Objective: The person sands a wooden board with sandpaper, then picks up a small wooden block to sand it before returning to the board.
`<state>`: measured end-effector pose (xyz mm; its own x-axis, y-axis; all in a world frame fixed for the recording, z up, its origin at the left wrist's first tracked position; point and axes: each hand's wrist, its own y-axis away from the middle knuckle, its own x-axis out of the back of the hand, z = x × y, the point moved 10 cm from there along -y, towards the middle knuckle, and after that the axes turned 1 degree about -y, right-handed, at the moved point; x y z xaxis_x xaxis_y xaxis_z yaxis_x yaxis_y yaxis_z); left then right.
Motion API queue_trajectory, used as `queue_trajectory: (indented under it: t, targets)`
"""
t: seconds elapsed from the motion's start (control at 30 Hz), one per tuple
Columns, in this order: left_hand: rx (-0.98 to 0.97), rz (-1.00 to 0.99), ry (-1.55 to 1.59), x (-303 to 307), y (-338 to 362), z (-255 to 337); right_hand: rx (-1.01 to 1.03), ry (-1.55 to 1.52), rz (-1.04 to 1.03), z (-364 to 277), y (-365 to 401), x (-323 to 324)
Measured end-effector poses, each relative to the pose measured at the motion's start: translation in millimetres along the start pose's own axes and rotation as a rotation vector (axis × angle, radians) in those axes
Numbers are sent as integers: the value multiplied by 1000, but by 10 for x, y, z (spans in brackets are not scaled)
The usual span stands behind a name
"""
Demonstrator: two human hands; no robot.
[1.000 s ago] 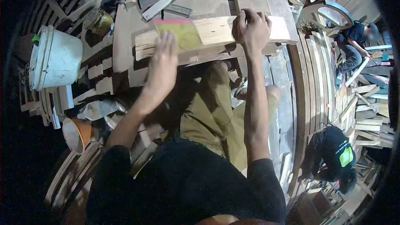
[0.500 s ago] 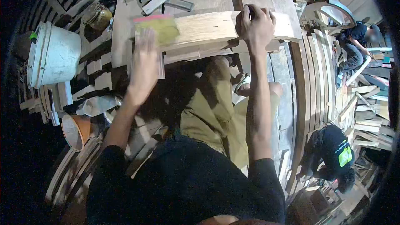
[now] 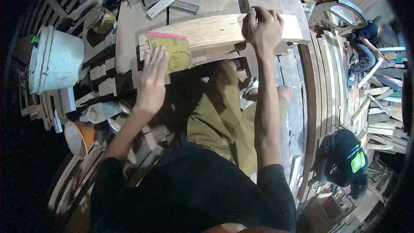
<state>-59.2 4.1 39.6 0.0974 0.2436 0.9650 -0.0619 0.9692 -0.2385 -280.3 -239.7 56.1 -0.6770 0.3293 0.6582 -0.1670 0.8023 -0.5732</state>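
Observation:
A long pale wooden board (image 3: pixel 215 30) lies across the work surface. At its left end, my left hand (image 3: pixel 152 77) rests with its fingers stretched out on a yellowish sheet of sandpaper (image 3: pixel 177 54) that has a pink edge and printed lettering. The sheet lies over the board's near edge and hangs down from it. Toward the board's right end, my right hand (image 3: pixel 265 28) is closed round a small dark thing on top of the board, mostly hidden by the fingers.
Beyond the board are a thin wooden strip (image 3: pixel 172 2) and a short grey piece (image 3: pixel 184 7). A white bucket (image 3: pixel 58 60) and an orange container (image 3: pixel 79 138) stand at left. Two people, one crouching (image 3: pixel 345 157) and one seated (image 3: pixel 366 47), are at right among wood pieces.
My left hand and the sandpaper have shifted toward me, from the board's top to its near edge. My right hand stays nearly where it was.

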Motion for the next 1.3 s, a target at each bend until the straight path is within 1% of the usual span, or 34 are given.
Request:
queue_trajectory:
  t: [0.07,0.1,0.13,0.2,0.3,0.4,0.43,0.47,0.53,0.67,0.73,0.8,0.87,0.9,1.0,1.03,1.07,1.13,1.17,1.2,1.27,1.3]
  targets:
    - [110,-30,-81,20,-53,-311,35,17,44,43,15,-31]
    - [125,12,-146,139,-127,-361,36,20,45,27,18,-21]
    - [125,-14,-125,105,-165,-455,38,24,51,2,10,1]
    - [92,-58,-151,107,-74,-253,-1,21,0,44,2,-36]
    - [-54,-92,-43,80,59,-57,10,26,39,16,-9,-4]
    - [41,-47,-66,100,-14,-323,-32,29,4,14,33,4]
    - [75,-17,-6,107,-18,-329,-48,30,-8,6,29,2]
    - [41,-27,-9,102,-10,-220,-63,33,-15,18,7,4]
    - [-24,-52,-10,112,76,11,-20,37,-7,38,8,-19]
    - [13,-40,-15,118,45,-187,45,53,68,24,30,-10]
    - [83,-41,-157,49,-67,-418,40,64,71,-13,17,27]
    - [160,-45,-93,84,-61,-321,18,7,77,-2,6,41]
    - [-11,-58,-89,43,-8,-57,-3,-49,83,1,1,64]
    - [-33,-97,-16,101,-13,52,2,-22,52,-34,-5,76]
    - [24,-100,-153,35,-32,-263,37,62,73,49,16,-21]
    - [67,-85,-149,49,-117,-387,19,27,74,36,21,3]
    - [73,-99,-142,60,-129,-382,28,29,62,22,29,-4]
    - [80,-122,-127,56,-192,-318,46,38,44,11,11,-1]
    - [46,-137,-170,24,-150,-133,25,36,64,39,17,4]
    - [-41,-89,-89,35,-121,53,22,35,60,37,1,9]
    - [-79,-107,-6,23,-104,205,10,31,47,27,10,7]
    - [-28,-93,14,47,-131,130,11,57,48,24,5,-3]
